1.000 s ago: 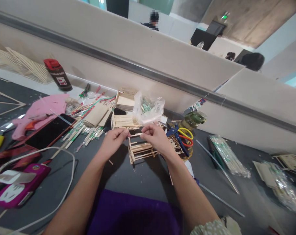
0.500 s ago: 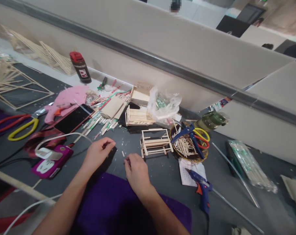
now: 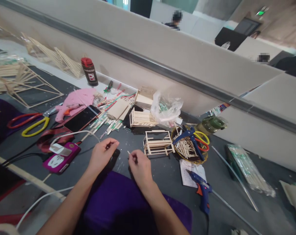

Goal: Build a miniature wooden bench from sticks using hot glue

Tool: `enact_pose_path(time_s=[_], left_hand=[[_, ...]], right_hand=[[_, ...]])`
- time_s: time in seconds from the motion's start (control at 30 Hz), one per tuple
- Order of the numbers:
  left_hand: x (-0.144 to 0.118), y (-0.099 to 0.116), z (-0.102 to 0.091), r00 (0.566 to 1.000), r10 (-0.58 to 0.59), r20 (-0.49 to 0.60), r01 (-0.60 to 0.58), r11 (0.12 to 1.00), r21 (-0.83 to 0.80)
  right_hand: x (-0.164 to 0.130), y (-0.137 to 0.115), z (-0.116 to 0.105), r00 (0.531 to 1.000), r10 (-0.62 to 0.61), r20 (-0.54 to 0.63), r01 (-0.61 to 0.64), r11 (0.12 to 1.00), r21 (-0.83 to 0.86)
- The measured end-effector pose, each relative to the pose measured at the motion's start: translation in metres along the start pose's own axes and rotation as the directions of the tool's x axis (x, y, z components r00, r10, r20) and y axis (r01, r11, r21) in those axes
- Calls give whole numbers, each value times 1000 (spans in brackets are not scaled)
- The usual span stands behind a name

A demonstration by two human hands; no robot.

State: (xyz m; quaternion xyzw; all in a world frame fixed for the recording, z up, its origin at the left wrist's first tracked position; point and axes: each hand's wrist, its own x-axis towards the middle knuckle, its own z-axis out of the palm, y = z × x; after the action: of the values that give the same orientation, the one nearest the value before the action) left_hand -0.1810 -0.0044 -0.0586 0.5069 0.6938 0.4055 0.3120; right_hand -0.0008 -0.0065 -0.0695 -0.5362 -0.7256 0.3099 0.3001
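1. Right hand (image 3: 141,167) has closed in on the short stick (image 3: 128,152), which lies just clear of its fingertips half a second ago.
2. Right grip: thumb and forefinger are pinched together on the stick, one end protruding; the other fingers are curled.
3. Left hand (image 3: 102,154) is just left of it, apart, over the table (image 3: 123,166). Thumb and fingers are nearly together; whether anything is between them cannot be told.
4. Stick frame (image 3: 159,144) stands on the table, right of and beyond the right hand, touched by neither hand.
5. Basket (image 3: 202,161) is just right of the frame. It holds cut sticks (image 3: 185,149); a blue-handled tool (image 3: 199,149) lies across it.
6. Glue gun (image 3: 204,193) lies on the near side of the basket, its nozzle over a paper (image 3: 184,173).
7. Second frame (image 3: 142,118) sits on the far side, beside a plastic bag (image 3: 164,111).
8. Phone (image 3: 81,120) and purple power strip (image 3: 64,163) lie to the left.
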Motion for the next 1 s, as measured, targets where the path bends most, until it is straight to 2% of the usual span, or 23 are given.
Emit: enact_pose_path(time_s=[0.07, 0.13, 0.2, 0.33, 0.5, 0.57, 0.67, 0.73, 0.83, 1.0], left_hand=[[0, 4, 3, 1000, -19, 11, 20, 996, -87], [0, 10, 10, 999, -39, 34, 44, 985, -167], [2, 17, 20, 998, -49, 50, 59, 973, -225], [12, 32, 43, 996, -43, 80, 65, 955, -290], [29, 43, 73, 995, -63, 72, 86, 919, -386], [36, 46, 84, 987, -118, 106, 153, 883, -444], [44, 51, 96, 954, -204, 218, 288, 820, -494], [49, 55, 99, 931, -212, 297, 342, 792, -506], [56, 59, 99, 897, -159, 413, 374, 771, -515], [69, 61, 96, 829, -68, 555, 406, 755, -515]], right_hand=[[-5, -7, -20, 993, 108, -42, -98, 974, 203], [-5, -12, -43, 973, 213, -94, -163, 910, 381], [-1, -12, -68, 956, 268, -119, -167, 833, 528], [21, 1, -111, 956, 265, -125, -112, 725, 680], [59, 26, -137, 972, 232, 25, -187, 707, 682], [73, 35, -138, 974, 201, 103, -219, 725, 653], [90, 43, -135, 967, 169, 191, -251, 761, 598], [99, 45, -134, 960, 153, 235, -262, 788, 558], [110, 44, -137, 955, 130, 265, -248, 840, 482], [126, 42, -141, 944, -15, 329, -98, 941, 324]])
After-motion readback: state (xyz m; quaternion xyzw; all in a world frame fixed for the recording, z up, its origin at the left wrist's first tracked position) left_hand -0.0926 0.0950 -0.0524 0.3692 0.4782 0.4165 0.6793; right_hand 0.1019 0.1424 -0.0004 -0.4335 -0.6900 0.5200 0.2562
